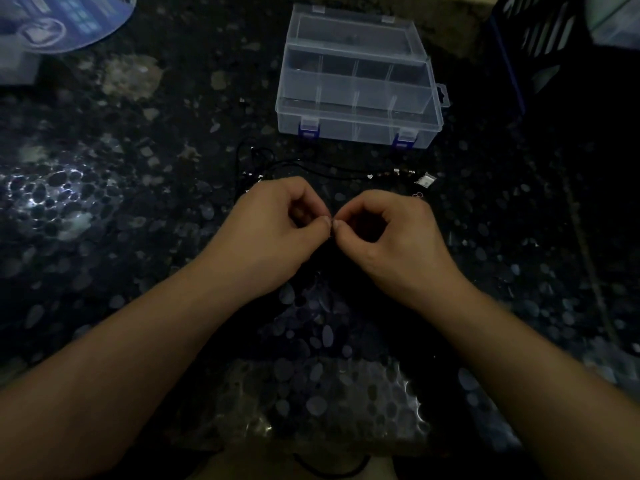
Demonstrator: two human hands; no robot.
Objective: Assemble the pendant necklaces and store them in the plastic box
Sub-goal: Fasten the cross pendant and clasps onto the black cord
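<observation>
My left hand (277,223) and my right hand (388,230) meet fingertip to fingertip over the dark stone table. Together they pinch a tiny metal piece (332,230), too small and dim to name exactly. Black necklace cords (311,166) lie on the table just beyond my hands, with small beads and metal clasps (398,173) at their right end. A clear plastic box (356,129) with blue latches stands open farther back, its lid raised and its divided compartments visible.
A small clear bag (425,180) and a thin ring (418,194) lie right of the cords. A blue printed disc (65,22) sits at the far left, a dark crate (540,43) at the far right. The scene is dim.
</observation>
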